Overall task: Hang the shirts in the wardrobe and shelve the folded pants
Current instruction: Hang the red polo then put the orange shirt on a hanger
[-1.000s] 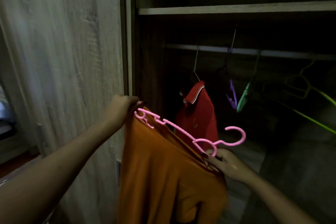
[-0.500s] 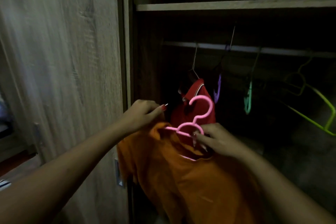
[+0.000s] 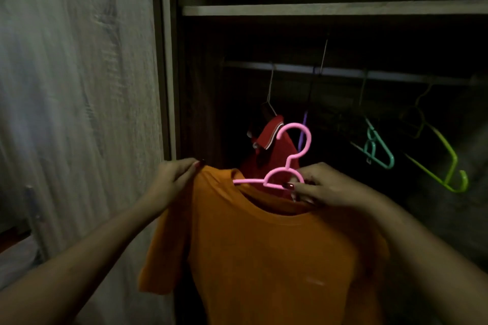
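the orange shirt (image 3: 264, 250) now hangs front-on and spread open, near the camera and just in front of the open wardrobe; a second ago it hung bunched and sideways with the pink hanger (image 3: 284, 166) lying tilted across it. the hanger has since turned upright, its hook pointing up and its body sitting at the shirt's neck opening, one arm showing to the left along the collar. the right hand (image 3: 324, 187) is closed on the hanger's neck at the collar, thumb pressed on the pink plastic. the left hand (image 3: 174, 179) pinches the shirt's left shoulder seam, fingers together on the cloth, pulling it out over the hanger's arm.

this reads as the shirt nearly seated on its hanger, so the dressing step looks close to done and the lift to the rail (image 3: 343, 71) comes next.

farther in, a red shirt (image 3: 269, 148) already hangs from the rail, right behind the pink hook. to the right hang empty hangers, a purple hanger (image 3: 303, 126), a teal hanger (image 3: 377, 148) and a green hanger (image 3: 446, 166), with free rail between them. a shelf (image 3: 317, 9) runs above. no folded pants show here, so that part looks still to do.
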Demonstrator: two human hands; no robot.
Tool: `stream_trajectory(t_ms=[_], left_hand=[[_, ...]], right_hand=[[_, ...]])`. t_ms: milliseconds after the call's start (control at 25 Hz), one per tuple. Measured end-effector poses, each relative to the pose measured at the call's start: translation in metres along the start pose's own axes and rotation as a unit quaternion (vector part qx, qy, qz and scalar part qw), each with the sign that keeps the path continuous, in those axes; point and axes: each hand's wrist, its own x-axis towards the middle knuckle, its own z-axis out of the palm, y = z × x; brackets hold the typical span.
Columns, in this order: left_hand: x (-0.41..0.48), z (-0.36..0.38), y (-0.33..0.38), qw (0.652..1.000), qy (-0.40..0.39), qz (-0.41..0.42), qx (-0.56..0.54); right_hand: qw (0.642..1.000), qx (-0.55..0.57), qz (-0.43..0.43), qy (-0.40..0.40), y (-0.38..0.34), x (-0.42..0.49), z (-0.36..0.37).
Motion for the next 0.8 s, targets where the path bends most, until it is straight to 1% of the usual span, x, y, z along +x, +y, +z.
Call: stream_trajectory(t_ms=[40,80,120,200,280,320,400,480,560,600,680,760,800], left_hand=[[0.001,-0.003,-0.005,0.999,0.014,-0.022,-0.023],[0.001,-0.006,-0.007,0.999,0.010,-0.035,-0.036],[0.002,-0.008,-0.006,0.999,-0.004,-0.029,-0.037],[0.003,-0.007,0.000,0.998,-0.056,0.029,-0.017],[0.003,0.001,0.011,0.989,-0.118,0.092,0.015],[0.002,0.006,0.015,0.986,-0.130,0.100,0.020],[-0.001,0.008,0.015,0.990,-0.102,0.097,-0.008],[-0.003,0.003,0.011,0.992,-0.076,0.090,-0.038],[-0.003,-0.003,0.008,0.994,-0.070,0.071,-0.051],[-0.002,-0.004,0.005,0.994,-0.075,0.065,-0.056],[0.002,-0.004,0.007,0.992,-0.086,0.054,-0.069],[0.008,-0.004,0.007,0.990,-0.089,0.052,-0.095],[0.011,-0.003,0.013,0.988,-0.093,0.046,-0.116]], right_hand=[[1.000,-0.006,0.004,-0.001,0.002,-0.002,-0.001],[1.000,0.000,0.001,0.016,0.005,-0.004,-0.002],[0.999,0.016,-0.006,0.042,0.007,-0.004,-0.004],[0.996,0.042,-0.015,0.076,0.006,-0.002,-0.007],[0.996,0.047,-0.017,0.068,0.002,0.001,-0.006],[0.997,0.045,-0.023,0.058,-0.001,0.001,-0.004],[0.997,0.053,-0.032,0.055,-0.004,-0.002,-0.007],[0.997,0.033,-0.011,0.064,0.005,-0.013,-0.024],[0.999,-0.027,0.036,0.018,0.019,-0.029,-0.038],[0.998,-0.031,0.059,-0.013,0.023,-0.036,-0.041],[0.996,0.018,0.075,-0.035,0.020,-0.042,-0.041],[0.995,0.060,0.075,-0.022,0.018,-0.047,-0.044],[0.991,0.106,0.074,-0.028,0.019,-0.050,-0.044]])
